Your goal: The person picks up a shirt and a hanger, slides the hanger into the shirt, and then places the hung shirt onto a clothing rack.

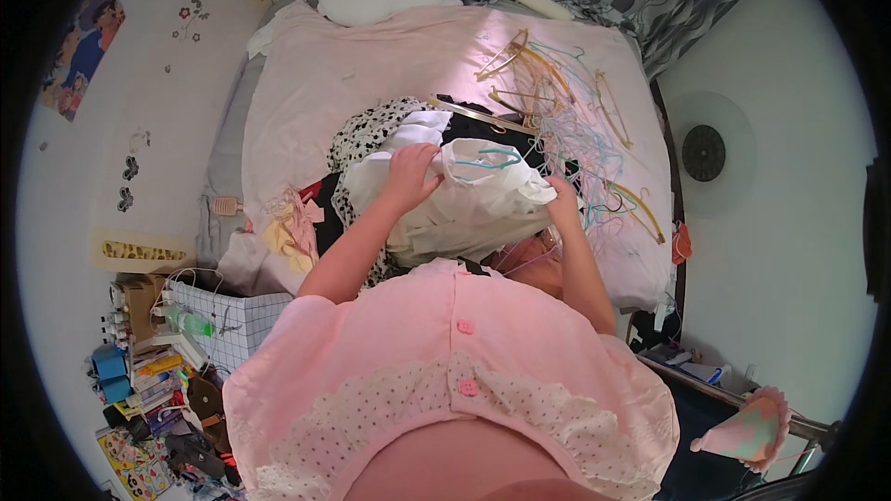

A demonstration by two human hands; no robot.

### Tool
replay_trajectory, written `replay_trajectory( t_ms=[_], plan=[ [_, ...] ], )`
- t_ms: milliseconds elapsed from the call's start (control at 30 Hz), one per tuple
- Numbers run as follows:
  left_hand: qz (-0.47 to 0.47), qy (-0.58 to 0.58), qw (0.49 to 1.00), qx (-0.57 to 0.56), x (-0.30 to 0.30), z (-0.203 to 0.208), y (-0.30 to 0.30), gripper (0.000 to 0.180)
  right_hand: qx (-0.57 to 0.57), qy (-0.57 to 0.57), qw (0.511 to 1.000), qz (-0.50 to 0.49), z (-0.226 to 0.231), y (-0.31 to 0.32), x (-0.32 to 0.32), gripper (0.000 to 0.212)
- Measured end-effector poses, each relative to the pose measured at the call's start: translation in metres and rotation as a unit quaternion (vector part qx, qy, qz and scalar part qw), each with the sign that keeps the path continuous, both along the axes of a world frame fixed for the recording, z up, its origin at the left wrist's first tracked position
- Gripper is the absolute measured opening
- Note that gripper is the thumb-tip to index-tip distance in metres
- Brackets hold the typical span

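A white shirt point(473, 209) hangs between my two hands over the near part of the bed. A teal clothes hanger point(489, 163) shows inside its neck opening. My left hand point(414, 176) grips the garment at its left shoulder. At the opposite shoulder, my right hand point(562, 201) pinches the cloth near the sleeve. The lower part of the shirt droops toward me. Behind it lies a pile with a black-and-white spotted garment point(364, 130), another white garment point(422, 128) and dark clothing point(501, 133).
Several tangled hangers point(580, 130) spread over the right of the pink-sheeted bed point(306, 74). Pink and yellow cloth point(293, 230) lies at the left. A checked storage box point(232, 320) stands at the bed's near left, beside cluttered goods point(158, 390). A fan point(703, 152) is at the right wall.
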State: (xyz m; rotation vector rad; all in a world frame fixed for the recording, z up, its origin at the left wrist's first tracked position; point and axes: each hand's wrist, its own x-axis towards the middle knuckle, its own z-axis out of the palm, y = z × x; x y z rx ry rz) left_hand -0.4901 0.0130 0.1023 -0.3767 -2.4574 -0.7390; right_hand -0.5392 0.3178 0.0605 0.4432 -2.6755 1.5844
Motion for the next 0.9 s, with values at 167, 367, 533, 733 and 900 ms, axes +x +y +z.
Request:
replay_trajectory(
  t_ms=[167,367,533,733,900],
  plan=[
    [0.03,-0.221,0.975,-0.022,-0.012,0.008,-0.014,0.016,0.015,-0.023,1.0,-0.003,0.035,-0.003,-0.004,0.014],
    [0.068,-0.13,0.985,0.093,-0.01,0.026,-0.04,0.015,-0.003,0.002,0.999,-0.038,0.035,0.013,-0.018,0.026],
    [0.105,-0.12,0.975,0.156,-0.001,0.024,-0.063,0.015,-0.003,0.053,0.994,-0.095,0.029,0.037,-0.019,0.019],
    [0.088,-0.079,0.979,0.165,0.004,0.026,-0.061,0.013,0.044,0.025,0.988,-0.145,0.014,0.049,-0.019,0.014],
    [0.082,-0.083,0.984,0.135,0.004,0.026,-0.055,0.013,0.047,0.126,0.963,-0.232,0.027,0.043,-0.018,0.012]
  ],
)
